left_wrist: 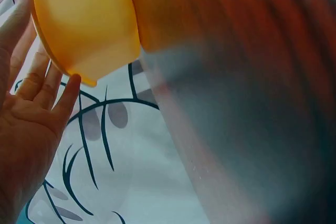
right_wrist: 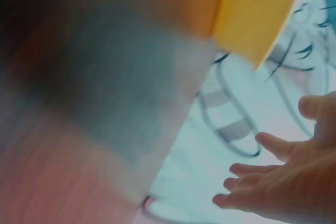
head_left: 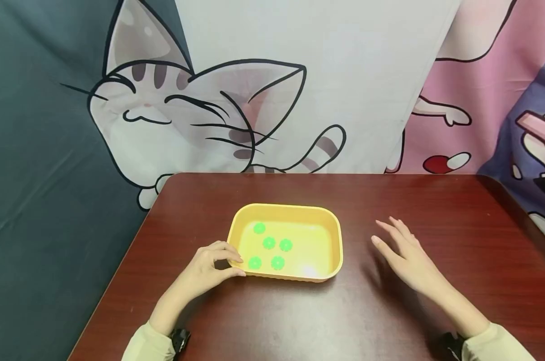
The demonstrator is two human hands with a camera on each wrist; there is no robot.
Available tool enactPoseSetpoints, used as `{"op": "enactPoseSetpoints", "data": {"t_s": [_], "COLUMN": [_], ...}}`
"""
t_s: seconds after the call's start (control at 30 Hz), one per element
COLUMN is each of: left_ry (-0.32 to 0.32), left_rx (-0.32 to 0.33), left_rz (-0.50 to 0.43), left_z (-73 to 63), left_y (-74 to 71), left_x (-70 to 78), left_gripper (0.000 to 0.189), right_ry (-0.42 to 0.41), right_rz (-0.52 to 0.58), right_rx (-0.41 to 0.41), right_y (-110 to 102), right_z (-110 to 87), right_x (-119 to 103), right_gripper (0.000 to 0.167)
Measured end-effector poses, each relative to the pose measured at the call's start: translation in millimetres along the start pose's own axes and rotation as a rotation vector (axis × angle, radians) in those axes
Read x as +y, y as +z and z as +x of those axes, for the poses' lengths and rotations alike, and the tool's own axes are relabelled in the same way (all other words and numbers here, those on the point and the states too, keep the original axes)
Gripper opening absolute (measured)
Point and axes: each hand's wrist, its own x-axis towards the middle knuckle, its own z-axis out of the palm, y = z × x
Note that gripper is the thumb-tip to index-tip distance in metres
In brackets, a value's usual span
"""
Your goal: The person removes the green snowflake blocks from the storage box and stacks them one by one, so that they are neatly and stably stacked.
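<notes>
A yellow plastic tray (head_left: 315, 240) with rounded corners stands on the table. Several small green flower-like discs (head_left: 269, 242) lie on its floor, mostly towards the left side. My left hand (head_left: 205, 268) grips the tray's front left corner, with bent fingers over the rim and the thumb at the front edge. The left wrist view shows the left hand (left_wrist: 31, 119) along the rim of the tray (left_wrist: 86, 24). To the right of the tray, my right hand (head_left: 408, 258) hovers over the table, apart from it, fingers spread and holding nothing.
The dark red-brown table (head_left: 277, 321) extends around the tray on every side. Behind its far edge hangs a cloth (head_left: 367, 100) printed with a cartoon cat. A blue-green cloth (head_left: 42, 175) hangs to the left, and pink printed cloth (head_left: 471, 105) to the right.
</notes>
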Motion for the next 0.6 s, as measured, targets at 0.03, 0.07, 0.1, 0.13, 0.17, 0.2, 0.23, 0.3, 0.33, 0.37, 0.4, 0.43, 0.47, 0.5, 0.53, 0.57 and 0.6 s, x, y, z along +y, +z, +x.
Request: {"op": "enactPoseSetpoints", "data": {"t_s": [0.03,0.07,0.1,0.13,0.17,0.2,0.23,0.3,0.33,0.37,0.4,0.43,0.47,0.5,0.53,0.57,0.6], "left_ry": [0.013,0.025,0.031,0.034,0.037,0.036,0.037,0.033,0.031,0.029,0.028,0.028,0.026,0.025,0.021,0.018,0.011], "left_rx": [-0.001,0.0,0.0,0.005,0.008,0.012,0.016,0.02,0.022,0.024,0.025,0.03,0.034,0.037,0.04,0.043,0.046], "left_rz": [0.002,0.004,0.004,0.005,0.009,0.012,0.017,0.027,0.031,0.035,0.038,0.047,0.05,0.055,0.058,0.061,0.064], "left_z": [-0.5,-0.9,-1.1,-1.7,-2.2,-2.6,-3.2,-4.0,-4.4,-4.7,-5.0,-5.4,-5.9,-6.4,-7.1,-7.8,-8.6], "left_y": [1.0,1.9,2.8,3.3,3.7,4.1,4.7,6.1,7.0,7.9,8.8,9.6,10.2,10.9,11.5,12.0,12.6], "left_x": [0.1,0.4,1.0,1.7,2.6,3.7,4.6,6.8,7.7,8.8,9.7,10.7,11.7,12.6,13.6,14.5,15.3], "left_gripper": [0.017,0.014,0.012,0.01,0.01,0.01,0.01,0.01,0.009,0.009,0.009,0.009,0.008,0.008,0.008,0.008,0.009], "right_ry": [-0.005,-0.014,-0.032,-0.057,-0.092,-0.131,-0.174,-0.276,-0.326,-0.369,-0.401,-0.428,-0.441,-0.441,-0.44,-0.437,-0.434], "right_rz": [0.022,0.037,0.046,0.051,0.053,0.049,0.043,0.03,0.02,0.006,-0.01,-0.018,-0.026,-0.043,-0.064,-0.086,-0.111], "right_rx": [-0.004,-0.002,0.01,0.028,0.051,0.074,0.098,0.142,0.155,0.155,0.143,0.117,0.082,0.038,-0.015,-0.067,-0.111], "right_y": [1,3,5,8,12,16,20,31,37,42,48,54,59,65,70,75,80], "right_z": [1.2,3.1,5.5,8.7,12.2,15.7,19.3,26.8,30.3,33.6,37.0,40.7,44.5,48.2,52.0,55.9,59.7], "right_x": [-6,-13,-18,-24,-29,-35,-39,-48,-52,-57,-61,-65,-69,-73,-76,-80,-82], "right_gripper": [0.054,0.053,0.051,0.05,0.049,0.048,0.047,0.045,0.044,0.043,0.041,0.04,0.038,0.037,0.036,0.035,0.035]}}
